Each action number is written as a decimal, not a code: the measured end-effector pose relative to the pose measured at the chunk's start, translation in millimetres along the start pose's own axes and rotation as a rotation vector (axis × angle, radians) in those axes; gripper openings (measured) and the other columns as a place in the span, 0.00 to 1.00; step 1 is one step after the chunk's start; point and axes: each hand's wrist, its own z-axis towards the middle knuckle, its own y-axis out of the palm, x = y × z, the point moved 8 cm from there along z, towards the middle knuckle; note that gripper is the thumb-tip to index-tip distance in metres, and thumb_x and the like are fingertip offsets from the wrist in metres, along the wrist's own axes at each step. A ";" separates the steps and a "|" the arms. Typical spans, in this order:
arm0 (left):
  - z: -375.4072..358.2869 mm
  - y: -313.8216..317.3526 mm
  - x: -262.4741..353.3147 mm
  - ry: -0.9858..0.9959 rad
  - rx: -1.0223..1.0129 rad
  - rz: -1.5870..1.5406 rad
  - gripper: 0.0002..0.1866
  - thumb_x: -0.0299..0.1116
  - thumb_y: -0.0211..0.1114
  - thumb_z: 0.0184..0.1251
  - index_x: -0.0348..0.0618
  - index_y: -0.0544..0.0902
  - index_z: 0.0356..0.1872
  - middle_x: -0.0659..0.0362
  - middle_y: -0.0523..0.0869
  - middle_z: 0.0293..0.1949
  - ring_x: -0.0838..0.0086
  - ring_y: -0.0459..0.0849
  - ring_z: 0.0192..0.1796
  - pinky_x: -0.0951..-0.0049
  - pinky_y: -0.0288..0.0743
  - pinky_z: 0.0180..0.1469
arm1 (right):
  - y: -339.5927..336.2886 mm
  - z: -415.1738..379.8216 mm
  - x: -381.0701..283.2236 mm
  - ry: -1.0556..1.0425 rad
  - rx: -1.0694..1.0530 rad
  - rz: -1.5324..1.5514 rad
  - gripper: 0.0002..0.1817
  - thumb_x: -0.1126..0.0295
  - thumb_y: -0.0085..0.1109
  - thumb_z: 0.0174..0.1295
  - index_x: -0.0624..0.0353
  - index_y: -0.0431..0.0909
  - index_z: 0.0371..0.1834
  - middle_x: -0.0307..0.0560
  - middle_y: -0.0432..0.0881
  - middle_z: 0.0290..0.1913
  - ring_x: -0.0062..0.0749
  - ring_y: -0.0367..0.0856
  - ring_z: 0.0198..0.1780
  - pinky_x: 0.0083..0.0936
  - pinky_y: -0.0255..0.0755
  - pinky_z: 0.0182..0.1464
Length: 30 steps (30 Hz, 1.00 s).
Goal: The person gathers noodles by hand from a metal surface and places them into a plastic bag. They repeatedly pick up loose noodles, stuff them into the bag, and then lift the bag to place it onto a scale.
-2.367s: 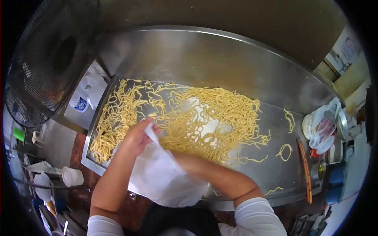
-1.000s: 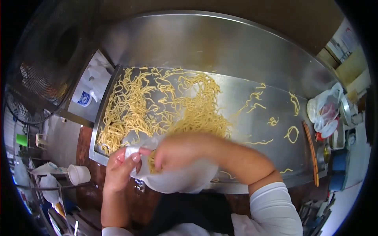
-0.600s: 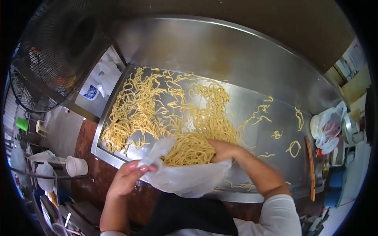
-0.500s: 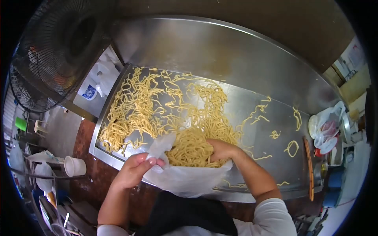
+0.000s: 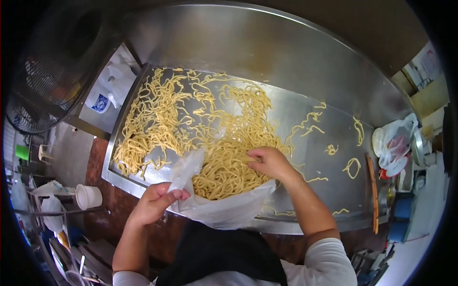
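My left hand [image 5: 160, 199] pinches the left edge of a translucent white plastic bag [image 5: 222, 209]. The bag hangs over the front rim of a steel tray table, its mouth facing away from me. Thick yellow noodles [image 5: 229, 171] fill the mouth in a tangled heap. At the heap's right side is my right hand [image 5: 271, 164], its thumb and forefinger apart against the strands. Its other fingers are partly hidden. Beyond the bag, more loose noodles [image 5: 160, 119] lie spread over the left and middle of the tray.
The steel tray table [image 5: 305, 152] has a raised rim and a tall back wall. A few stray strands lie on its right side. Two wooden sticks [image 5: 372, 190] and a plastic bag with contents [image 5: 398, 143] are at the right. A fan [image 5: 43, 95] stands left, above a white tub [image 5: 88, 197].
My right hand has drawn back from inside the bag's mouth, up and slightly right, and its fingers now show. The bag has shifted slightly left, its noodle heap more exposed. The view has tilted slightly.
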 end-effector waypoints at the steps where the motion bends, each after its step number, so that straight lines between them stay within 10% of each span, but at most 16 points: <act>1: -1.0 1.1 -0.6 0.004 -0.011 0.002 0.13 0.35 0.59 0.74 0.35 0.85 0.44 0.60 0.87 0.40 0.76 0.82 0.46 0.73 0.72 0.54 | 9.0 3.4 -10.5 0.052 -0.155 -0.162 0.11 0.66 0.65 0.59 0.57 0.85 0.42 0.48 0.87 0.35 0.38 0.84 0.36 0.34 0.77 0.41; 10: -10.7 -0.5 -41.2 0.001 -0.007 -0.187 0.13 0.33 0.58 0.75 0.34 0.85 0.46 0.60 0.87 0.43 0.77 0.82 0.47 0.74 0.74 0.54 | -43.6 5.4 -47.4 0.163 -0.337 -0.016 0.09 0.64 0.58 0.63 0.56 0.83 0.39 0.50 0.85 0.36 0.47 0.84 0.39 0.36 0.77 0.43; 13: -11.4 0.9 -45.5 0.003 -0.014 -0.197 0.13 0.33 0.57 0.75 0.34 0.85 0.47 0.60 0.87 0.43 0.78 0.82 0.48 0.74 0.75 0.54 | -20.9 12.7 -26.1 -0.049 -0.266 -0.159 0.09 0.67 0.63 0.60 0.57 0.84 0.40 0.51 0.85 0.33 0.41 0.83 0.35 0.33 0.76 0.39; 16: -9.0 0.4 -44.9 0.058 0.008 -0.206 0.12 0.33 0.58 0.74 0.34 0.85 0.44 0.59 0.88 0.41 0.77 0.83 0.45 0.74 0.75 0.53 | -0.1 9.6 21.4 0.169 -0.390 -0.682 0.11 0.67 0.63 0.57 0.58 0.84 0.41 0.52 0.85 0.35 0.41 0.84 0.37 0.33 0.77 0.40; 23: -9.3 2.5 -55.5 0.038 -0.022 -0.247 0.13 0.33 0.58 0.75 0.35 0.85 0.47 0.63 0.87 0.41 0.80 0.81 0.45 0.76 0.75 0.50 | -22.5 -12.0 49.0 0.297 -0.235 -0.414 0.11 0.65 0.60 0.57 0.57 0.83 0.40 0.53 0.85 0.38 0.51 0.83 0.39 0.41 0.76 0.42; 26: -6.2 2.8 -56.9 0.040 -0.039 -0.236 0.13 0.34 0.58 0.75 0.36 0.85 0.47 0.64 0.87 0.40 0.82 0.80 0.44 0.77 0.74 0.49 | -52.7 -7.8 21.6 0.333 -0.135 -0.593 0.10 0.66 0.60 0.59 0.58 0.83 0.40 0.52 0.85 0.34 0.42 0.84 0.34 0.38 0.76 0.37; 30: -4.9 4.1 -57.1 0.046 -0.019 -0.234 0.13 0.35 0.60 0.75 0.36 0.86 0.46 0.65 0.86 0.39 0.83 0.80 0.42 0.79 0.73 0.47 | -62.1 23.4 -73.8 0.201 0.007 -0.076 0.09 0.70 0.56 0.65 0.62 0.82 0.43 0.40 0.81 0.29 0.22 0.79 0.30 0.24 0.74 0.32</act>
